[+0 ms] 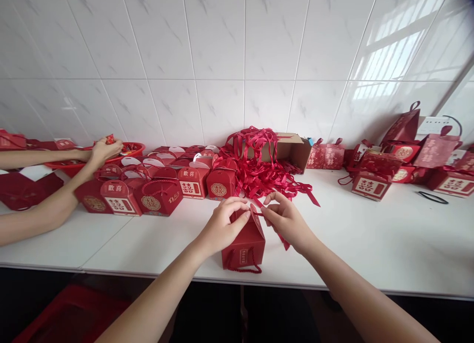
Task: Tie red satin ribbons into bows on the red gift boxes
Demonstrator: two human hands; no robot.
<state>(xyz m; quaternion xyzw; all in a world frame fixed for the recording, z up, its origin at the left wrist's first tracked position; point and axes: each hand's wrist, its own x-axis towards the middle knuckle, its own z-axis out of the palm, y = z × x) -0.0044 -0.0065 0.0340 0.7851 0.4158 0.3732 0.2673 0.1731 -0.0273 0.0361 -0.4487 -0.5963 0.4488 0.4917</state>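
Note:
A red gift box (pixel 242 249) stands near the table's front edge, its rope handle hanging down the front side. My left hand (pixel 226 224) is closed on the top of this box from the left. On the right, my right hand (pixel 287 222) pinches a red ribbon (pixel 258 214) beside the box's top flap. The ribbon's loose end hangs below my right hand, to the right of the box. Part of the box top is hidden behind my left fingers.
Red ribbons (pixel 259 170) spill from a cardboard box (pixel 301 153) at the wall. Rows of red boxes (pixel 159 197) stand left, more boxes (pixel 371 185) right. Another person's hand (pixel 105 149) is over a red basket (pixel 138 150). A black loop (pixel 433 197) lies right.

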